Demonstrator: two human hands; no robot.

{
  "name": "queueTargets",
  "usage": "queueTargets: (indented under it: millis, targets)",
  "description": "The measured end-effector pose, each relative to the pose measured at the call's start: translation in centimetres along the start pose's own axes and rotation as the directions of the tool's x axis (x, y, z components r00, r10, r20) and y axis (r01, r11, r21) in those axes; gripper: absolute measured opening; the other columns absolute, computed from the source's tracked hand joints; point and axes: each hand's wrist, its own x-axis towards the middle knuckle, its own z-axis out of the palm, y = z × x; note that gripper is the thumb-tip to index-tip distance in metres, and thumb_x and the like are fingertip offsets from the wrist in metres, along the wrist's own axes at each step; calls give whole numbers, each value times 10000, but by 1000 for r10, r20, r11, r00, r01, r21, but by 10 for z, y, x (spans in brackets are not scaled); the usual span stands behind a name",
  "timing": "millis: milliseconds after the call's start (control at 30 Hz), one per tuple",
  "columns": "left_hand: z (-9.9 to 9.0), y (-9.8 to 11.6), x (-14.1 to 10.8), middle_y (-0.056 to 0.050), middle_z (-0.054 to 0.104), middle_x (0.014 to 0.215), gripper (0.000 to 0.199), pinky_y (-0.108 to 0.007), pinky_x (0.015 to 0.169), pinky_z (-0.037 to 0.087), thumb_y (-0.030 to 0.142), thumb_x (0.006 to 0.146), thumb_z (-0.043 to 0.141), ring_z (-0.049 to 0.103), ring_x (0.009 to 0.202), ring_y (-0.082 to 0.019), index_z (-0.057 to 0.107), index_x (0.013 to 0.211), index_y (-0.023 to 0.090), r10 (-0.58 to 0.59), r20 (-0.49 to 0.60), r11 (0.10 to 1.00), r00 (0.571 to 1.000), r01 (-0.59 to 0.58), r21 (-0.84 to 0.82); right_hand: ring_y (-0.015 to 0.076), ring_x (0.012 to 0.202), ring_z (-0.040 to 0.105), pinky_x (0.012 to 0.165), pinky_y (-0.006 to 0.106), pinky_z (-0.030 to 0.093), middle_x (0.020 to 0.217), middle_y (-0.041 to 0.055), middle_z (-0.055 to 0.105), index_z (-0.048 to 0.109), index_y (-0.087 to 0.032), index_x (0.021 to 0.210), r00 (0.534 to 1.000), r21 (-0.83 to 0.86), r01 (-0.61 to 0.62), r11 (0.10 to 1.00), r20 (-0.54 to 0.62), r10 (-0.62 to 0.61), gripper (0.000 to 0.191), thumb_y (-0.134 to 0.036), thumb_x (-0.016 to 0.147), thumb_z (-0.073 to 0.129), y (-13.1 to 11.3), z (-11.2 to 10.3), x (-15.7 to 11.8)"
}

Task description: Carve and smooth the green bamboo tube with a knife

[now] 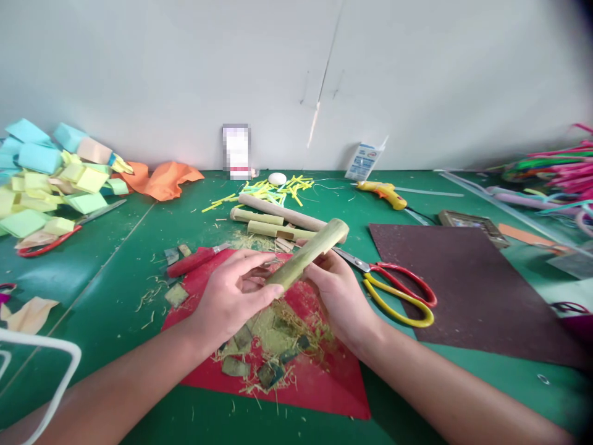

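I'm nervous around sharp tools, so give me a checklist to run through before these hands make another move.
1. Bamboo piece held by both hands: ok; the left hand has its near end, the right hand is farther along.
2. Red-handled tool well away from the hands: not ok; it lies close to the left hand.
3. Scissors blades closed: cannot tell; the tips are hidden.
4. Red sheet free of scraps: not ok; shavings and chips litter it.
5. Glue gun clear of the hands: ok; it lies toward the wall.
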Motion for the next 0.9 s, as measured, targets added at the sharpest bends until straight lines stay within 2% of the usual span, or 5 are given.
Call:
queueTargets:
  millis: [300, 433, 567, 767, 900]
  targets:
    - [-30, -6, 14, -73, 561, 1205, 412, -361, 931, 545, 305, 770, 687, 612, 1047, -211, 616, 1166, 214, 150, -109, 980, 983, -133, 148, 219, 1048, 556, 884, 419, 452, 1158, 76, 576, 537, -236, 1126, 923, -283, 287, 915, -174, -343, 340, -234, 789, 496, 1, -22, 7]
    - [-52, -12, 23, -55, 544, 1190, 430, -338, 924, 547, 319, 772, 680, 618, 1019, -190, 607, 1190, 245, 232, -46, 907, 972, -199, 371, 265, 1225, 413, 1009, 475, 341, 1317, 99, 445, 507, -255, 1205, 705, -765, 502, 404, 91, -703, 444, -322, 775, 596, -17, -37, 14]
    - [-63, -16, 30, -58, 542, 1180, 436, -320, 869, 570, 346, 775, 670, 620, 1017, -198, 605, 1194, 242, 195, 45, 897, 980, -197, 395, 284, 1149, 470, 985, 483, 352, 1197, 108, 552, 553, -222, 1158, 662, -779, 627, 24, 516, -544, 427, -333, 753, 631, -28, -42, 17]
    - [-65, -15, 33, -65, 546, 1195, 426, -319, 879, 559, 347, 774, 671, 609, 1034, -205, 615, 1185, 252, 105, 189, 909, 976, -171, 380, 234, 993, 564, 840, 381, 459, 1071, 96, 597, 630, -221, 1013, 783, -713, 613, 339, 493, -379, 239, -313, 797, 583, -30, -12, -2]
    - [-63, -18, 34, -80, 548, 1197, 413, -330, 897, 548, 347, 771, 672, 594, 1063, -224, 632, 1164, 228, 75, 171, 931, 982, -131, 340, 151, 610, 567, 550, 303, 454, 740, 12, 639, 672, -229, 836, 924, -709, 230, 667, 374, 79, 113, -304, 766, 626, -24, 33, -18]
